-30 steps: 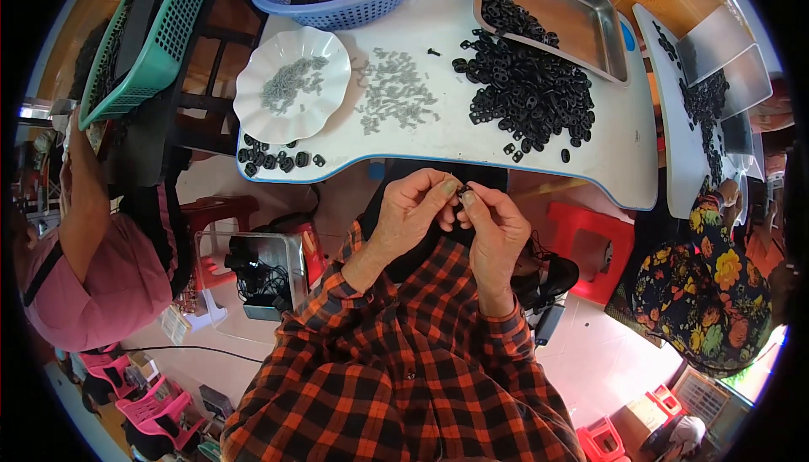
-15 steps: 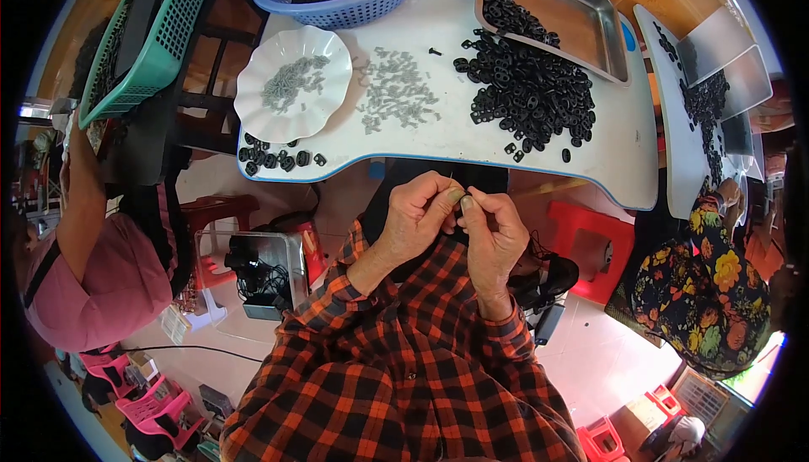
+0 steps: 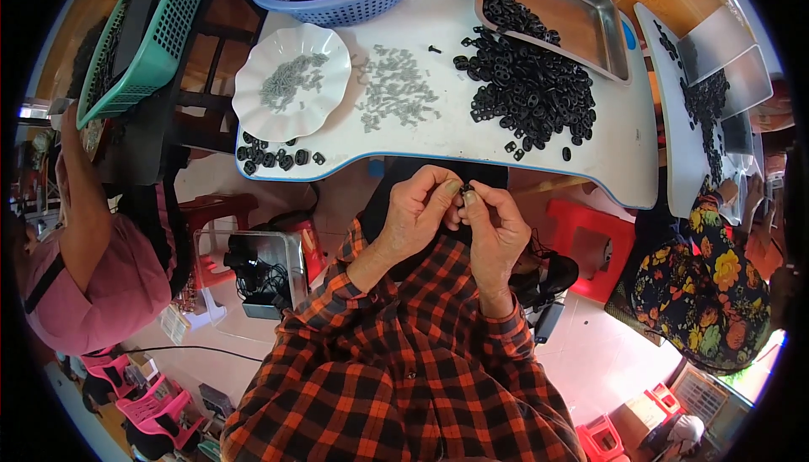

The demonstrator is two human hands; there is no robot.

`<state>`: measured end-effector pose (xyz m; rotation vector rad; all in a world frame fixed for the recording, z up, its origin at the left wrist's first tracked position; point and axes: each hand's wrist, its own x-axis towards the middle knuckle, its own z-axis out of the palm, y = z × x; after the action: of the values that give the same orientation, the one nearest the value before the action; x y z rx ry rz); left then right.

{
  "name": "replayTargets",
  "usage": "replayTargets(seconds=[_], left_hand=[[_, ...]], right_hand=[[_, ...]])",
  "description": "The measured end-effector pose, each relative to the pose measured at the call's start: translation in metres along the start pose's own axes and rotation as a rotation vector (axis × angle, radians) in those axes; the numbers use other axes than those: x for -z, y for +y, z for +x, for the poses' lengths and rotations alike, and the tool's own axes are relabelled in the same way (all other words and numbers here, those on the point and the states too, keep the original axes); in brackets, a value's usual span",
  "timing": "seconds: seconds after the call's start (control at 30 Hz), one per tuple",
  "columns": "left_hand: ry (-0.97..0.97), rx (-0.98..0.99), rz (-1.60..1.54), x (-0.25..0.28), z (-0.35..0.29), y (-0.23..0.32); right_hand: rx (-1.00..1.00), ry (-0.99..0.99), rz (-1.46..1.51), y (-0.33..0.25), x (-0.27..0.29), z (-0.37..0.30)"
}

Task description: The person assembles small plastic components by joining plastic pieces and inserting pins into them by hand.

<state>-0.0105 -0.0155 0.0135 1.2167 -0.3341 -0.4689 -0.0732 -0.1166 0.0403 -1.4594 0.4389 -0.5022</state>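
Just in front of the table edge, my left hand and my right hand meet at their fingertips. A small black plastic piece shows between them, pinched by my right thumb and finger. My left thumb and forefinger are pressed together, and what they hold is mostly hidden. Beyond my hands on the white table lie loose small grey pieces that look like springs. A heap of black plastic pieces with holes spreads to the right.
A white scalloped plate holds more grey pieces. Black pieces sit at the table's left corner. Behind stand a blue basket and a metal tray. People work at both sides, near a red stool.
My right fingertips have shifted slightly, and more of the black piece now shows between my hands. At the left, the co-worker's arm has moved a little.
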Motion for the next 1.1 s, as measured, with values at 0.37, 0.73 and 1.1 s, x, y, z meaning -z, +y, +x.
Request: replayTargets(seconds=[0.37, 0.73, 1.1], left_hand=[[0.013, -0.008, -0.032, -0.011, -0.001, 0.002], [-0.042, -0.013, 0.049, -0.019, 0.014, 0.009], [0.063, -0.567, 0.924, -0.029, 0.088, -0.001]], right_hand=[[0.034, -0.009, 0.024, 0.000, 0.002, 0.001], [-0.012, 0.065, 0.095, -0.006, 0.012, 0.008], [-0.076, 0.166, 0.011, 0.008, 0.030, 0.010]])
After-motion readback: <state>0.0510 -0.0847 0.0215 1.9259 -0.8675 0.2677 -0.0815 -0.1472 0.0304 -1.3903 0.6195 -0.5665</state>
